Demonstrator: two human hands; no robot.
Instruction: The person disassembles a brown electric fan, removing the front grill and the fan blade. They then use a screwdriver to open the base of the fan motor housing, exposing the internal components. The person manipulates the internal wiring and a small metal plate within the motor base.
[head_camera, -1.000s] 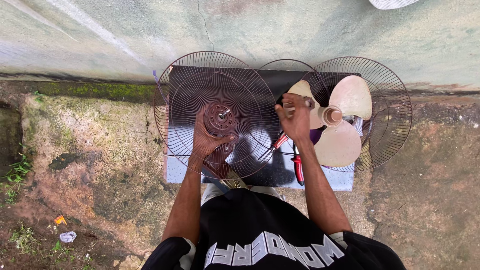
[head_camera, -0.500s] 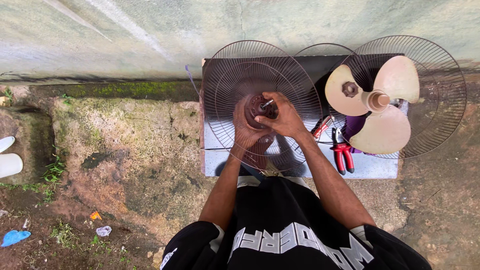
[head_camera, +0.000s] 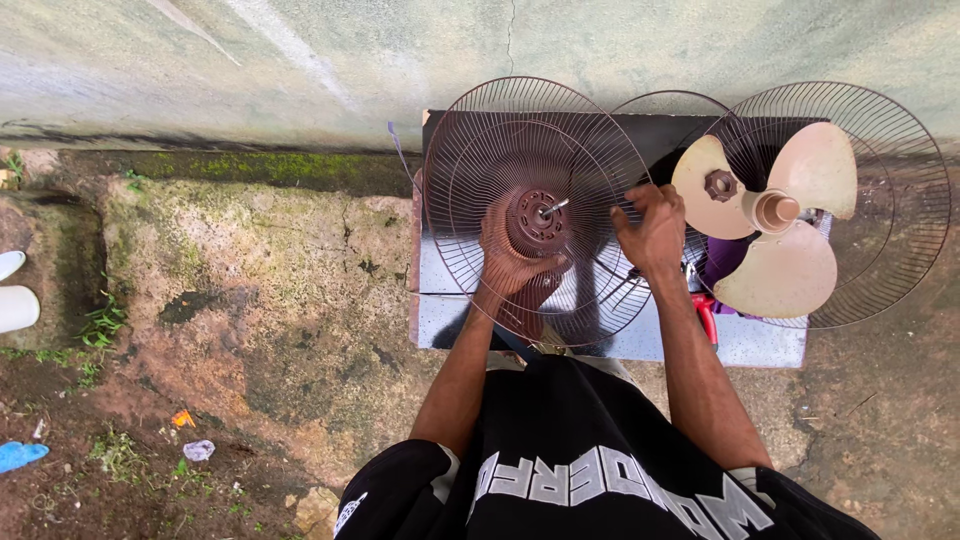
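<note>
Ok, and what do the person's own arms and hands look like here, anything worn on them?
Both hands are bare: no gloves, rings, watch or bands are visible on the left hand or the right hand. The forearms are uncovered too. The sleeves are short, black, with a white trim at the cuff, part of a black shirt with large white lettering across it.

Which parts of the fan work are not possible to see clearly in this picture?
Head view only:
- Left hand: it lies behind the wire guard, so its grip on the motor is unclear.
- Right hand: the palm side faces away; what the fingers pinch is hidden.
- Red-handled tool: mostly covered by the right forearm and the fan blade.
- Purple object: mostly under the blade, so its kind is unclear.
</note>
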